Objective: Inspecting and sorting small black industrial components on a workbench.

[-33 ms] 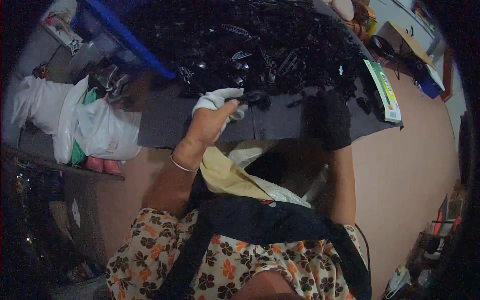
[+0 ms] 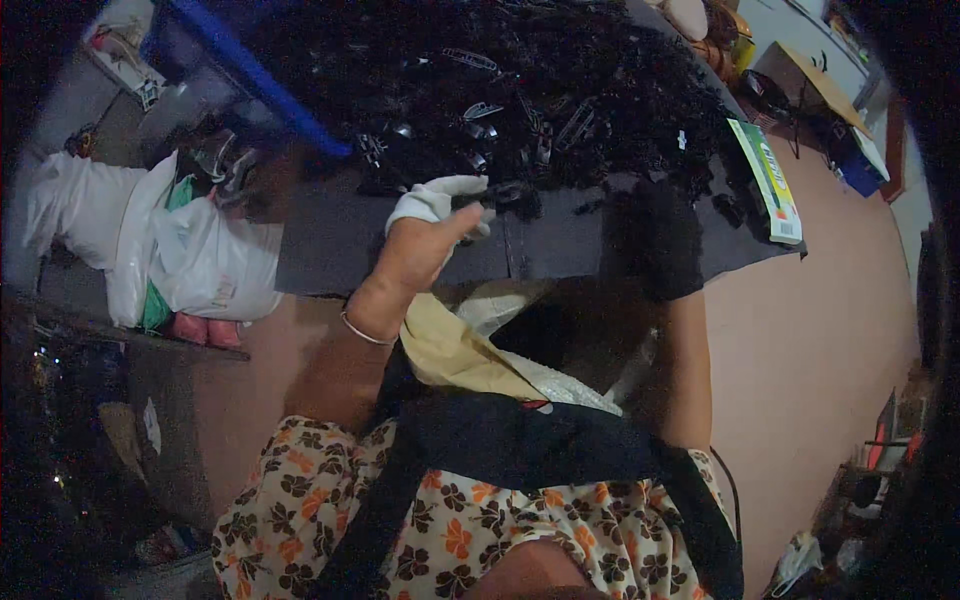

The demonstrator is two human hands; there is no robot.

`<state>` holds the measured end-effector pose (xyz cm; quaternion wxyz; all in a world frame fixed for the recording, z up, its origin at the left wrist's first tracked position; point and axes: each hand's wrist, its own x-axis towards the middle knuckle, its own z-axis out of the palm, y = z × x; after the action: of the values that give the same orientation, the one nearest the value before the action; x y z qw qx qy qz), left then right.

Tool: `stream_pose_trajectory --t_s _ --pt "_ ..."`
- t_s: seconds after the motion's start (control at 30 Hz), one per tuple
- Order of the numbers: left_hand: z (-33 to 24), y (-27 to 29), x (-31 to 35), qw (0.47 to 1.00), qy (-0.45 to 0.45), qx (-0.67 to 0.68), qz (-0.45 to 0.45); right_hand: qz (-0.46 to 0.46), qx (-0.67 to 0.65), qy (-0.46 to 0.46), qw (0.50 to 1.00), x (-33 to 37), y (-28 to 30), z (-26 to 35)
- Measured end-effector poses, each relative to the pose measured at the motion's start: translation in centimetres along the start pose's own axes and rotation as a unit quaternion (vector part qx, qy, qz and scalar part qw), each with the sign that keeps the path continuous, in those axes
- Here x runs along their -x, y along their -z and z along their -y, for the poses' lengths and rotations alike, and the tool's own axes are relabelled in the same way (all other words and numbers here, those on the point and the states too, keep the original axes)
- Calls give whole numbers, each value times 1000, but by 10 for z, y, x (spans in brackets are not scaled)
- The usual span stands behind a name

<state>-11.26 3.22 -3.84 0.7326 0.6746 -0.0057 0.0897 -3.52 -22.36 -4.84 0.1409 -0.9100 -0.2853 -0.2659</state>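
The left hand [image 2: 434, 218] pinches a black piece [image 2: 517, 198] that might slip into the pile [image 2: 565, 125] if pressure eases; the right hand's [image 2: 664, 235] grip I cannot tell

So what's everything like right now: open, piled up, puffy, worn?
Left hand: white-covered fingers curled, thumb bare, by a small black piece; grip unclear.
Right hand: covered in black; finger pose too dark to tell.
Black pieces: loosely heaped on the table.
Long green-and-white box: lying near the table's edge; flaps unclear.
White plastic bag: bulging.
Bracelet: worn, left wrist.
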Motion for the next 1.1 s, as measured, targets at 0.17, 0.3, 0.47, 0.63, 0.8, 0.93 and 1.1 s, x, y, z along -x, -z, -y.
stream_pose_trajectory --t_s 0.17,0.3,0.47,0.63,0.8,0.93,1.1 --pt "6 -6 2 982 -43 -182 -23 -16 -32 -92 995 -2 -14 -6" --pt "6 -14 7 983 -84 -162 -24 -80 -121 -59 988 4 -20 -8" --pt "2 -20 10 976 -86 -197 39 42 -546 -84 832 0 -5 27" --pt "-2 -26 13 949 -72 -295 80 60 -480 -33 874 11 1 63" --pt "-30 -39 21 976 -25 -202 75 16 -489 6 872 12 -8 65" --pt "-19 -36 21 976 -23 -204 70 113 -694 -216 678 9 9 73" --pt "-21 -37 23 986 22 -151 67 130 -678 -269 672 6 16 76"
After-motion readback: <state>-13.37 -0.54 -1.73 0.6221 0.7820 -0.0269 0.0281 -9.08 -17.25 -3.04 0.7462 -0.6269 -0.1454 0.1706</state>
